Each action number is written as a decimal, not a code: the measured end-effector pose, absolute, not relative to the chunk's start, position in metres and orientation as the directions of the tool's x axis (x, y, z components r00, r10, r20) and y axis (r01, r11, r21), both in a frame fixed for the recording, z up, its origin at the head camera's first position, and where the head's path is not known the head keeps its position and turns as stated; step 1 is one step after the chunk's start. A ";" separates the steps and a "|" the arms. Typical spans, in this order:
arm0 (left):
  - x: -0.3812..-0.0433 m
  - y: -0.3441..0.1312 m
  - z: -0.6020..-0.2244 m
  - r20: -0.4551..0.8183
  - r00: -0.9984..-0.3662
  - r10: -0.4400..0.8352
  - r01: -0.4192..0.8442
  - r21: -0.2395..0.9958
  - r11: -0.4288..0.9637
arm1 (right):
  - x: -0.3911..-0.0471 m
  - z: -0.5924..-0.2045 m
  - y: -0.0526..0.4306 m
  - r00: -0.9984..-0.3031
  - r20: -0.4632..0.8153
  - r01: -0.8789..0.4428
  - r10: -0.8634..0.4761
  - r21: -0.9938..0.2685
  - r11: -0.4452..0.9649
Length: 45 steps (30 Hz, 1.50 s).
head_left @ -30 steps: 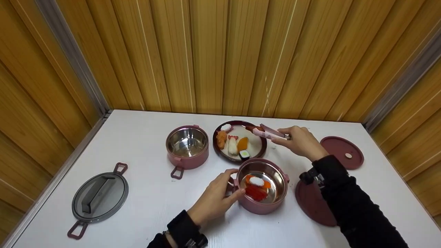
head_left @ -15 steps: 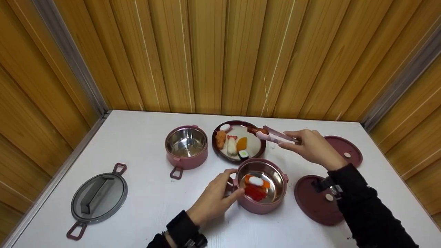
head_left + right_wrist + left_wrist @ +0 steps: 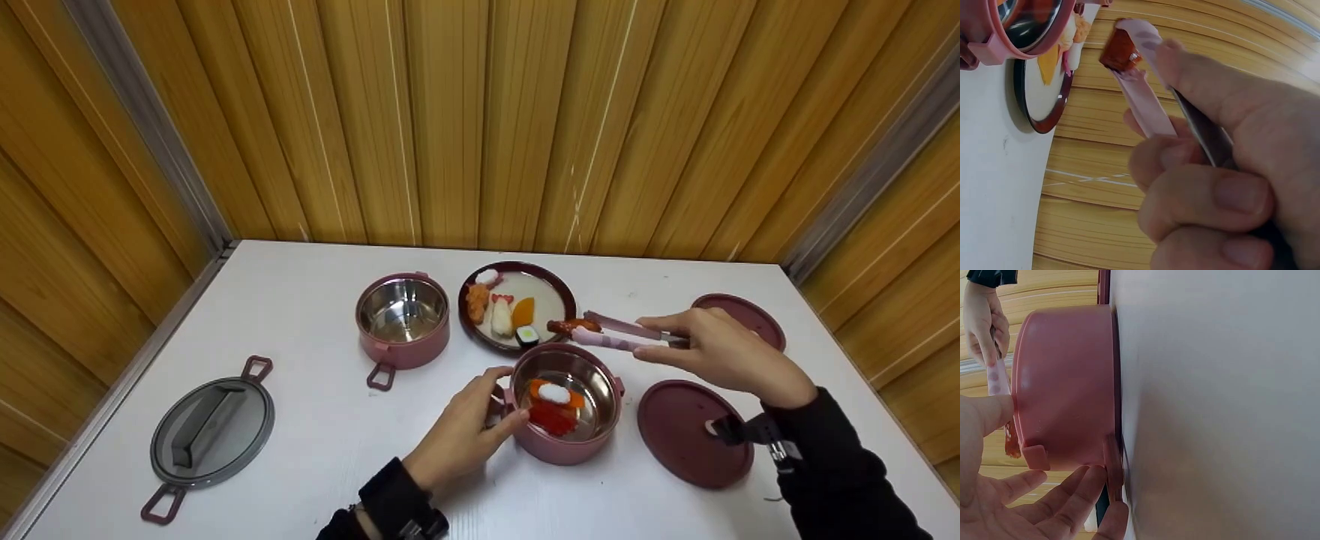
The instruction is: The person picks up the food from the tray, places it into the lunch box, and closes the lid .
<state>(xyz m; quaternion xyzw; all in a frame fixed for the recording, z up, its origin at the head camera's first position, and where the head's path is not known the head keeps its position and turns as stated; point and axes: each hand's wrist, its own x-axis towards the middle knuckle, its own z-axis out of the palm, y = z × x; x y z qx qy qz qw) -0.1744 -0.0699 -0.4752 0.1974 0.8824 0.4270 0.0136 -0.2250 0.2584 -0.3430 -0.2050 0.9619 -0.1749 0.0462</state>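
Note:
My right hand (image 3: 720, 349) grips small tongs (image 3: 619, 337) with pink tips. Between the tips is a glossy red-brown food piece (image 3: 574, 327), held up near the plate's right front edge, behind the near pot. My left hand (image 3: 465, 431) holds the near pink pot (image 3: 566, 454) at its left side, thumb on the rim and fingers by the handle, as the left wrist view (image 3: 1067, 388) shows. Inside that pot lie a white-topped orange piece (image 3: 555, 394) and a red piece (image 3: 553, 420). The plate (image 3: 551, 289) carries several toy foods, among them a sushi roll (image 3: 527, 335).
A second pink pot (image 3: 405, 352) with a steel inside stands left of the plate. A grey lid (image 3: 225, 442) with two loop handles lies at far left. Two dark red lids (image 3: 690, 450) lie at right, one partly behind my right hand. Wood-patterned walls (image 3: 450, 120) enclose the table.
My right hand has moved right and toward me, and the tongs have carried the red-brown piece from over the plate to its right front edge. My left hand stays on the pot.

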 end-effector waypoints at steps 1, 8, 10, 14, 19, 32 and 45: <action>-0.174 -0.070 -0.476 0.150 -0.921 0.360 0.342 0.755 0.560 | -0.223 -0.343 0.259 -0.907 -0.029 -0.384 -0.420 -0.352 0.854; -0.174 -0.070 -0.474 0.143 -0.923 0.357 0.333 0.762 0.555 | -0.215 -0.348 0.264 -0.854 -0.104 -0.433 -0.510 -0.400 0.808; -0.173 -0.070 -0.474 0.139 -0.924 0.358 0.329 0.764 0.554 | -0.214 -0.350 0.264 -0.843 -0.129 -0.432 -0.523 -0.418 0.799; -0.173 -0.070 -0.474 0.139 -0.923 0.358 0.330 0.764 0.555 | -0.213 -0.353 0.263 -0.815 -0.154 -0.449 -0.559 -0.442 0.777; -0.173 -0.070 -0.475 0.147 -0.922 0.359 0.337 0.762 0.553 | -0.212 -0.357 0.260 -0.788 -0.172 -0.468 -0.591 -0.456 0.757; -0.173 -0.070 -0.475 0.159 -0.917 0.366 0.351 0.758 0.549 | -0.212 -0.359 0.255 -0.767 -0.234 -0.473 -0.598 -0.423 0.773; -0.174 -0.070 -0.474 0.143 -0.925 0.353 0.332 0.758 0.562 | -0.209 -0.354 0.253 -0.776 -0.285 -0.428 -0.563 -0.418 0.801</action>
